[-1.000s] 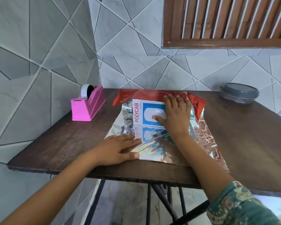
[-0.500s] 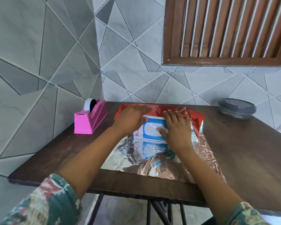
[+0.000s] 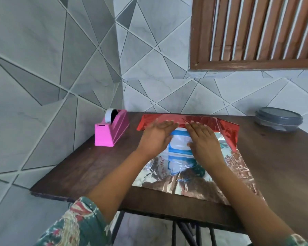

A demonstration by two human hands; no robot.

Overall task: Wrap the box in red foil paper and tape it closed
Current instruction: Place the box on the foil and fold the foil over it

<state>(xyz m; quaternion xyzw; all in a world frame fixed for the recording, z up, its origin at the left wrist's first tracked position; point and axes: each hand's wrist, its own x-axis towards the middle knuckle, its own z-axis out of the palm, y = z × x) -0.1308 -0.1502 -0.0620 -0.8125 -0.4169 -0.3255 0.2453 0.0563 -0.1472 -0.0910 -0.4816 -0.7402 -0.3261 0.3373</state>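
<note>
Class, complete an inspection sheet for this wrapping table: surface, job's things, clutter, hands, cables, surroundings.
Surface: dark wooden table, metal legs.
Job's things: box on foil paper, silver side up, far red edge folded over; pink tape dispenser left.
Clutter: grey lidded container, far right.
Hands: left hand and right hand flat on the box, fingers straight, touching the red fold.
Cables: nothing seen.
Surroundings: tiled wall, wooden louvred shutter.

Red foil paper point(image 3: 199, 120) with a silver underside; white-and-blue box point(image 3: 179, 144); pink tape dispenser point(image 3: 110, 133); dark brown table point(image 3: 274, 157); grey, perhaps bluish, container point(image 3: 277, 120); floral green sleeve point(image 3: 75, 226)
</note>
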